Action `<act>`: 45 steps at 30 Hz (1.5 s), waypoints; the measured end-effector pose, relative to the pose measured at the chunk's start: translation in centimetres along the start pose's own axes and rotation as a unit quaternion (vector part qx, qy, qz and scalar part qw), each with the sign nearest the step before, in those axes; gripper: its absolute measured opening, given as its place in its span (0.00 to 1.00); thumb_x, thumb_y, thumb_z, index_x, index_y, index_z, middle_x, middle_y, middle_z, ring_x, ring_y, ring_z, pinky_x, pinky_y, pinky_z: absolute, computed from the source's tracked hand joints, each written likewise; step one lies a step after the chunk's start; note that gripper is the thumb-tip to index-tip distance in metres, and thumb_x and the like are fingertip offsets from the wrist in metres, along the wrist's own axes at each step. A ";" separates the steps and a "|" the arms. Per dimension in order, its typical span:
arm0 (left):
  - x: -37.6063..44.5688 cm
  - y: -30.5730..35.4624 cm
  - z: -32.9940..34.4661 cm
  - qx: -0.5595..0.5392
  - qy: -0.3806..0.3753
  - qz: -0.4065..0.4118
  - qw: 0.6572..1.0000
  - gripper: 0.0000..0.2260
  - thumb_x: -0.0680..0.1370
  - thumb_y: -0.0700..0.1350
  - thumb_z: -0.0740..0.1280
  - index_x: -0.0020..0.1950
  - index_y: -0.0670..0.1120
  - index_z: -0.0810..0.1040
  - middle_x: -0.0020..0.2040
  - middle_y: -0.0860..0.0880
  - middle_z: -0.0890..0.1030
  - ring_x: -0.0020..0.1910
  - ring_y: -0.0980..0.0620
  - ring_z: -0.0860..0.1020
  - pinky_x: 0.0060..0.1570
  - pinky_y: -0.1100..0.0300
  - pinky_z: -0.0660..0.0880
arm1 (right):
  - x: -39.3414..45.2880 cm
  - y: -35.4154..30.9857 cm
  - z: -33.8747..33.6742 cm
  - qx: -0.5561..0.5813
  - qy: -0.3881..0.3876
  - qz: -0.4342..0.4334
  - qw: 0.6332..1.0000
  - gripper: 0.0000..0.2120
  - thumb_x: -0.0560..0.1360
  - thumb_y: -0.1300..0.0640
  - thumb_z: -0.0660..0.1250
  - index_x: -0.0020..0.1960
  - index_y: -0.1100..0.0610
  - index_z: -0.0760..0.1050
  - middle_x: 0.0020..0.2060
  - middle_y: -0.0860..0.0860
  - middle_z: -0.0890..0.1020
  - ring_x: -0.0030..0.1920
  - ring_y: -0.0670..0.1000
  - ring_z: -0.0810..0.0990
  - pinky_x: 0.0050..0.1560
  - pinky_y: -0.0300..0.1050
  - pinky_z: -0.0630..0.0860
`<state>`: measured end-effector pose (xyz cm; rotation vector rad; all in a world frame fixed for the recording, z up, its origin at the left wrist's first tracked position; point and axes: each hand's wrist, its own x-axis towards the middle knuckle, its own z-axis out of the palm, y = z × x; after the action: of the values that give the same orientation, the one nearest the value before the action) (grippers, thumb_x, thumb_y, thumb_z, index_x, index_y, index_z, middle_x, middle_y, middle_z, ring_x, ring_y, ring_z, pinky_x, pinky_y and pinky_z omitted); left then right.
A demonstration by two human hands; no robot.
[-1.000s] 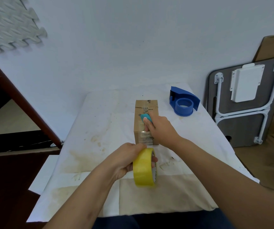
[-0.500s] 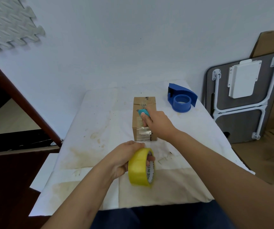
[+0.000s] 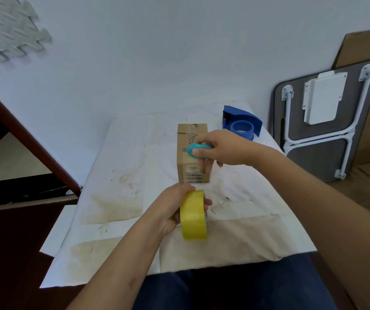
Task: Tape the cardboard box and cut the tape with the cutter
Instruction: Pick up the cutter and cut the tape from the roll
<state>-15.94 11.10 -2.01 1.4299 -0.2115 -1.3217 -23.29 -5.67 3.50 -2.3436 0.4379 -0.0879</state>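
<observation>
Arms: two bare forearms, no sleeves showing anywhere up to the edge of view.
Left hand (image 3: 172,206): bare, no glove, ring or watch that I can make out.
Right hand (image 3: 222,147): bare too, wrist uncovered.
Legs: dark navy blue plain cloth trousers (image 3: 235,285), showing at the bottom below the arms.

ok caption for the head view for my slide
Left hand grips a yellow tape roll while right hand holds a teal cutter over the cardboard box.
</observation>
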 end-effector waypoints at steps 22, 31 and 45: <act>-0.2 -0.4 -0.2 -0.015 0.009 0.011 1.000 0.15 0.80 0.41 0.61 0.66 0.38 0.71 0.47 0.33 0.84 0.31 0.45 0.83 0.40 0.53 0.81 | -1.0 -3.0 2.5 -0.325 -0.134 0.014 0.936 0.12 0.81 0.51 0.57 0.60 0.54 0.72 0.47 0.50 0.72 0.44 0.51 0.71 0.42 0.45 0.67; -0.2 -0.4 -0.1 -0.013 0.014 0.023 1.000 0.15 0.79 0.40 0.63 0.65 0.37 0.73 0.48 0.32 0.84 0.33 0.44 0.83 0.42 0.52 0.81 | -1.0 -3.5 3.1 -0.356 -0.150 0.026 0.922 0.14 0.81 0.51 0.56 0.64 0.52 0.71 0.56 0.53 0.77 0.45 0.51 0.71 0.44 0.46 0.67; 0.3 -0.1 0.0 -0.005 0.019 0.040 0.999 0.10 0.80 0.42 0.65 0.58 0.39 0.75 0.46 0.34 0.85 0.33 0.44 0.83 0.41 0.51 0.81 | 0.2 -3.6 3.1 -0.397 -0.176 0.027 0.900 0.15 0.81 0.53 0.57 0.66 0.52 0.70 0.56 0.52 0.77 0.47 0.50 0.71 0.44 0.45 0.67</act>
<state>-15.93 10.94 -2.28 1.4231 -0.2340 -1.2278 -21.46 -1.29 3.67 -3.0454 0.3970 0.6518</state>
